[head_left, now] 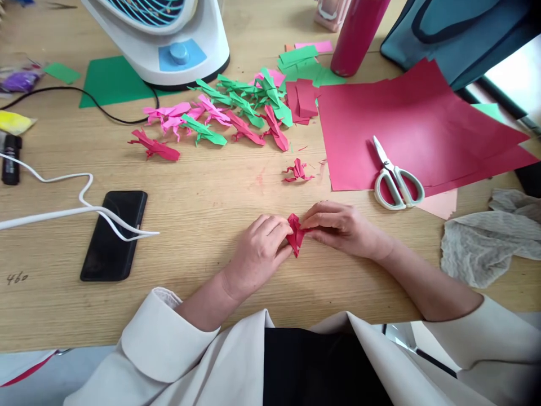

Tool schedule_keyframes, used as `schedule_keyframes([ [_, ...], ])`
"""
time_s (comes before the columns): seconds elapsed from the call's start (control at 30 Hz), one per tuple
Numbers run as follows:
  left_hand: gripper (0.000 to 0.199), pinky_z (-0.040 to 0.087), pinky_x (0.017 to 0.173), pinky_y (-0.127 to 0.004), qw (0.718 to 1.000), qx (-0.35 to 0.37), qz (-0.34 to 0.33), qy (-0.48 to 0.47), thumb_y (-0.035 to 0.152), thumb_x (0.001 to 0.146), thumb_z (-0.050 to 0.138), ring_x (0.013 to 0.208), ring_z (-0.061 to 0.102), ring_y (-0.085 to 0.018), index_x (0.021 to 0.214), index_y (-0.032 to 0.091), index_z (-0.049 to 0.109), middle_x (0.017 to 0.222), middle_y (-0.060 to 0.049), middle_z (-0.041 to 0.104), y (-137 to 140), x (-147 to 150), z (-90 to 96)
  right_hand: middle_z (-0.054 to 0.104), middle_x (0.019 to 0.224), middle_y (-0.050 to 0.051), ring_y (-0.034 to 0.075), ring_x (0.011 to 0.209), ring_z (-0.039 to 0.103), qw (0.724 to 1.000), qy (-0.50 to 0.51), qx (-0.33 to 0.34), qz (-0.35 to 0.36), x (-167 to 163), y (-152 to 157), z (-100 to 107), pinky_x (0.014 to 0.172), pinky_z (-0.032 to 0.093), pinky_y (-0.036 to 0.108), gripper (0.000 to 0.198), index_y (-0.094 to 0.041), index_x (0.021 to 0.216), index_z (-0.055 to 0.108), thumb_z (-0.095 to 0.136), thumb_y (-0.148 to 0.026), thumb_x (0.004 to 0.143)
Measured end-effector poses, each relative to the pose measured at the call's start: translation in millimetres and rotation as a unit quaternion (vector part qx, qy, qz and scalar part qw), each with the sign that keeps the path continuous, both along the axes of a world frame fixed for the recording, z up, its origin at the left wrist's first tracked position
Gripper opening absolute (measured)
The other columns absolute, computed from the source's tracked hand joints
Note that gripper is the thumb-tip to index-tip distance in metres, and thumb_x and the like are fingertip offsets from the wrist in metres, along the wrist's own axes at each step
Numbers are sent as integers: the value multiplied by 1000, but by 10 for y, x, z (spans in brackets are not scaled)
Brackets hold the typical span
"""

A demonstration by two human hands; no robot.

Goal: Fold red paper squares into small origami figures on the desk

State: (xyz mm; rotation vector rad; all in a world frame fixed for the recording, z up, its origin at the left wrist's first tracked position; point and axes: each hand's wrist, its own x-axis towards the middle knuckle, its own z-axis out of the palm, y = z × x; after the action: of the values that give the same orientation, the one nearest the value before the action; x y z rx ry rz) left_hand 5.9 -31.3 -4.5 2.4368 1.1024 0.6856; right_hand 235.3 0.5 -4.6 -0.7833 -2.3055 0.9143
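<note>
Between my two hands, low over the wooden table near its front edge, is a small folded red paper figure [296,237]. My left hand [262,243] pinches its left side, thumb and fingers closed on the paper. On the other side, my right hand [338,225] grips a thin part that sticks out to the right. Just beyond them lies a finished-looking red origami frog [298,170] with spread legs. Farther back, folded paper figures in green [247,107], pink [171,115] and red [155,146] lie in a loose group. My fingertips hide part of the held paper's edges.
Large red paper sheets [380,113] lie at the right, with white-handled scissors [395,177] on them. A grey cloth [486,242] is by my right forearm. A black phone [114,237] with a white cable lies left. Behind stand a white fan [181,34] and a red bottle [357,36].
</note>
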Motion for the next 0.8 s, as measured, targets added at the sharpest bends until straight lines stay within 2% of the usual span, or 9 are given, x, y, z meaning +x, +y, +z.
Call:
schedule_keyframes([
  [0.17,6,51,86,-34,1000,-1,-4,16,17,92,58,94,59,-19,97,14,61,101,-8,64,-25,5,12,66,100,10,17,89,65,999,6,-48,7,11,31,-18,80,52,30,19,-18,107,70,57,-26,96],
  [0.33,7,51,86,-35,999,15,-14,31,18,94,56,92,59,-19,96,14,62,98,-7,65,-31,12,30,66,89,6,16,80,64,996,10,-72,-50,-37,19,-11,71,50,27,18,-19,99,72,57,-30,96],
  [0.5,12,52,86,-34,998,22,-26,49,16,96,52,92,60,-18,94,14,63,97,-7,66,-51,7,29,67,88,4,15,79,64,994,0,-92,-67,-95,10,15,71,47,25,20,-19,97,72,55,-29,97],
  [0.6,12,52,86,-34,998,34,-28,54,16,96,51,92,60,-18,94,13,63,97,-7,66,-60,0,22,67,85,2,13,74,61,989,-3,-106,-107,-135,0,19,67,45,24,14,-18,96,70,58,-25,94],
  [0.8,16,53,85,-33,996,47,-27,73,17,98,47,91,61,-18,97,14,62,97,-7,66,-63,1,28,60,77,-1,10,65,52,985,-25,-76,-156,-211,-19,16,61,40,23,5,-18,89,68,63,-19,89],
])
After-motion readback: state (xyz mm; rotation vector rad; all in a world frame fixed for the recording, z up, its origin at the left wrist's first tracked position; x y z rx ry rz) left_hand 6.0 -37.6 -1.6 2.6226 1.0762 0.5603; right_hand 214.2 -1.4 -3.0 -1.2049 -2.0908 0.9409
